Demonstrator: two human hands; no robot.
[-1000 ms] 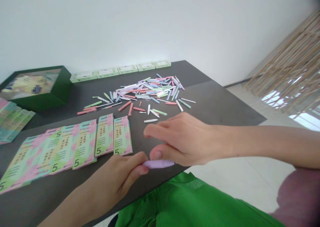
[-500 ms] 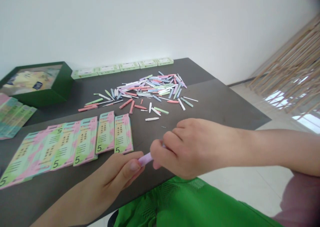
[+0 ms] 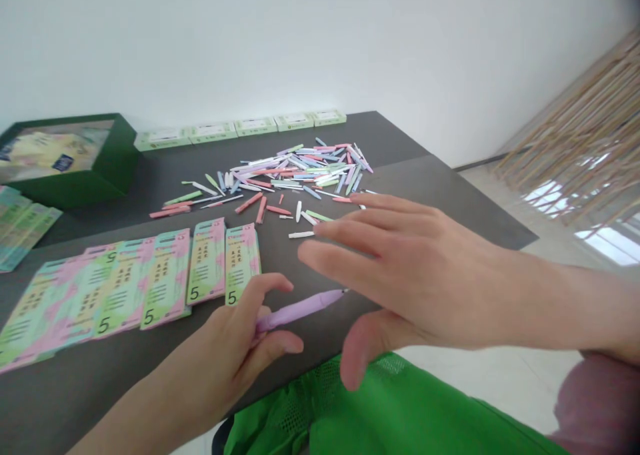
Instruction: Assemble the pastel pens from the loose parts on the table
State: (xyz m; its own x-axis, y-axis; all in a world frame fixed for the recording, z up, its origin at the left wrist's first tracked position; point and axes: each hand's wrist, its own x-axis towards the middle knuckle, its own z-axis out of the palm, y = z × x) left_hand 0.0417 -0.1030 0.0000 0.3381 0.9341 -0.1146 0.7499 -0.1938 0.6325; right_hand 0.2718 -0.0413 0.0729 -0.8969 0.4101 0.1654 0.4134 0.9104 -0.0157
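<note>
A lilac pen [image 3: 305, 308] lies across my left hand [image 3: 245, 338], its tip pointing right. The pen's rear end is tucked in among the fingers, while the thumb and index finger stand apart from it. My right hand [image 3: 395, 268] is open just right of the pen tip, fingers stretched out and thumb spread, with nothing in it. Beyond both hands spreads a heap of coloured pen parts [image 3: 300, 168] in pink, white, green, blue and lilac. Near my right fingertips lies a white pen part [image 3: 301, 235].
Several printed cards or flat packs [image 3: 167, 278] marked 5 overlap along the left front of the dark table [image 3: 425, 205]. A green box [image 3: 107, 168] with packets in it stands at the back left. Light-green boxes [image 3: 255, 127] line the wall. More packs [image 3: 33, 231] lie far left.
My right hand has let go of the pen, opened and moved slightly right. The left thumb and index finger have spread, and more of the pen shows, its tip included.
</note>
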